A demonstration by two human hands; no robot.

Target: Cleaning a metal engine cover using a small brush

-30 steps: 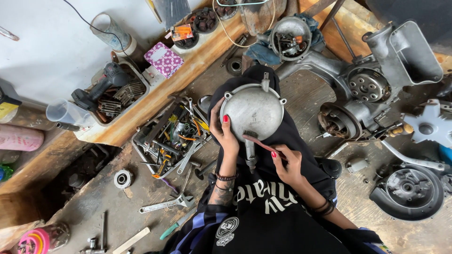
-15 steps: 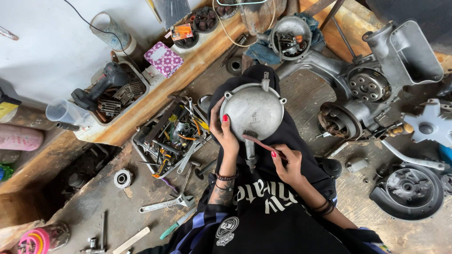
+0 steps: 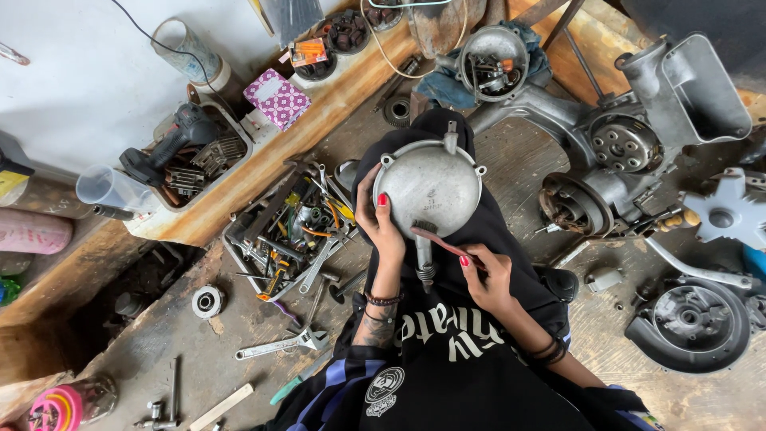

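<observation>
On a grimy concrete workshop floor (image 3: 199, 351), someone's working a round grey metal engine cover (image 3: 428, 187) on their lap.

Left hand (image 3: 381, 227) is wrapped around the cover's left rim, fingers closed on it, propping it up over the black clothing. Right hand (image 3: 487, 278) pinches a thin reddish-brown brush handle (image 3: 443, 242), tip against the cover's lower edge. Pretty cramped all round: a metal tray of mixed hand tools (image 3: 291, 231) sits just left of the knee, a long wooden plank (image 3: 263, 160) runs along the white wall, and a big grey engine casing (image 3: 614, 152) crowds the right. The only open floor is lower left, by the adjustable wrench (image 3: 281, 345).
</observation>
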